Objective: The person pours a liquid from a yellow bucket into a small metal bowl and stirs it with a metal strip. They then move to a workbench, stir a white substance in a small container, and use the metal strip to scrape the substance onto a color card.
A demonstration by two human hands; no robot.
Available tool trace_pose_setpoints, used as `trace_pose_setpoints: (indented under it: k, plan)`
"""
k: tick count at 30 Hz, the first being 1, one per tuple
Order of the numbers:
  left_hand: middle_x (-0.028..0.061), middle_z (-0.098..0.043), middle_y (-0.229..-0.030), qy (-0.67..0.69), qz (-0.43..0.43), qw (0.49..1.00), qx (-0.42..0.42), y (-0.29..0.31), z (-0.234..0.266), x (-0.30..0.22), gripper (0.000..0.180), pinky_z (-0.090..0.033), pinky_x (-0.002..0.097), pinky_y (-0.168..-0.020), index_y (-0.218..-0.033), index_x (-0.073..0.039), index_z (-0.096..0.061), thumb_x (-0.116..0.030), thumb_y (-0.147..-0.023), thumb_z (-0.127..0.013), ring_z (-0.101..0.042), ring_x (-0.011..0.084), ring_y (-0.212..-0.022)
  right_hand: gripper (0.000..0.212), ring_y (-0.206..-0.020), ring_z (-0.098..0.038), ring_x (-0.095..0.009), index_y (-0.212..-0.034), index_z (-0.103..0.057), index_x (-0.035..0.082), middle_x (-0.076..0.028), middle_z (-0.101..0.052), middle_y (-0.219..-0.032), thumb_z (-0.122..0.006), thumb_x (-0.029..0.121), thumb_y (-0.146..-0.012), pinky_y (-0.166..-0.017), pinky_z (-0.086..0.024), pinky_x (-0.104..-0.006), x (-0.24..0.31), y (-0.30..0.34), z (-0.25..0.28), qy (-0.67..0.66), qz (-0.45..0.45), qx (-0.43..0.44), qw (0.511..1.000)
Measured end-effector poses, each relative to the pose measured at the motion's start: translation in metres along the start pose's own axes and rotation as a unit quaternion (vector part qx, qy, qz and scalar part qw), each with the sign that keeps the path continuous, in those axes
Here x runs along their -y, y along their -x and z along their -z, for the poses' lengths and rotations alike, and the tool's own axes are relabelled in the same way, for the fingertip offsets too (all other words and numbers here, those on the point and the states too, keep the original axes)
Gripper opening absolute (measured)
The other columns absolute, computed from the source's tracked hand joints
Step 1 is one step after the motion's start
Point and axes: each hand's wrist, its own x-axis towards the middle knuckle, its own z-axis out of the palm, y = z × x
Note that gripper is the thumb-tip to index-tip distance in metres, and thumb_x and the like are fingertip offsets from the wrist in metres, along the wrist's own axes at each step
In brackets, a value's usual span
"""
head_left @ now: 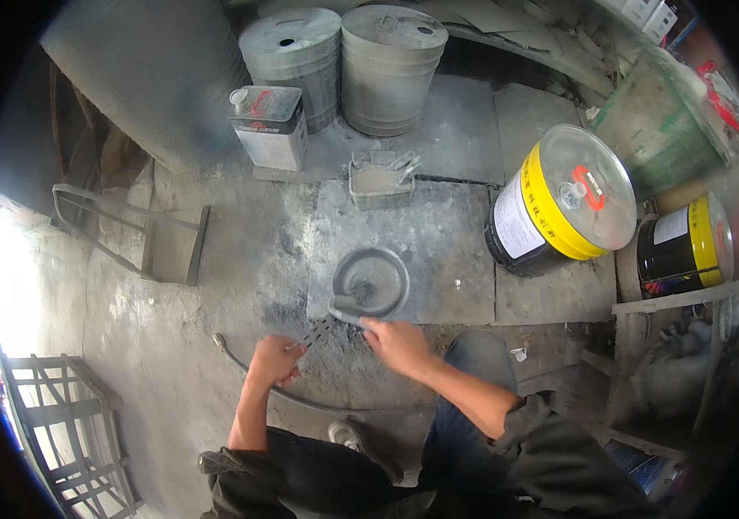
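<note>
My left hand [276, 360] pinches the near end of a slotted strip [317, 330], likely light, stiff and best held there; my right hand [397, 346] grips the handle of a grey brush-like tool [348, 315] at the round pan's [401, 275] near rim.

Two grey drums [389, 82], side by side; one rectangular can [272, 149] just before them. Two yellow-and-black pails [551, 203], right. Slatted rack [67, 408], lower left.
</note>
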Motion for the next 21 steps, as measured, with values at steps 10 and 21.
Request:
trace_pose_setpoints:
  k: [10, 21]
  plan:
    - [0.0116, -0.063, -0.055, -0.012, 0.010, 1.000, -0.002, -0.001, 0.001, -0.002, 0.027, -0.047, 0.0358, -0.042, -0.094, 0.002, -0.072, -0.025, -0.095, -0.067, -0.059, 0.0184, -0.041, 0.021, -0.062, -0.066, -0.040, -0.110, -0.070, 0.010, -0.018, -0.068, -0.069, -0.060, 0.022, -0.097, -0.058, -0.051, -0.0529, -0.019, -0.012, -0.008, -0.028, -0.017, -0.043, 0.999]
    - [0.0172, -0.070, -0.076, -0.366, -0.205, 0.897, -0.140, 0.018, -0.026, 0.006, 0.015, -0.054, 0.0507, -0.065, -0.099, -0.006, -0.067, -0.019, -0.093, -0.062, -0.070, 0.0399, -0.075, 0.020, -0.071, -0.069, -0.039, -0.103, -0.073, 0.012, -0.015, -0.071, -0.077, -0.061, 0.027, -0.097, -0.063, -0.053, -0.0513, -0.040, -0.057, 0.023, 0.073, -0.055, -0.002, 0.996]
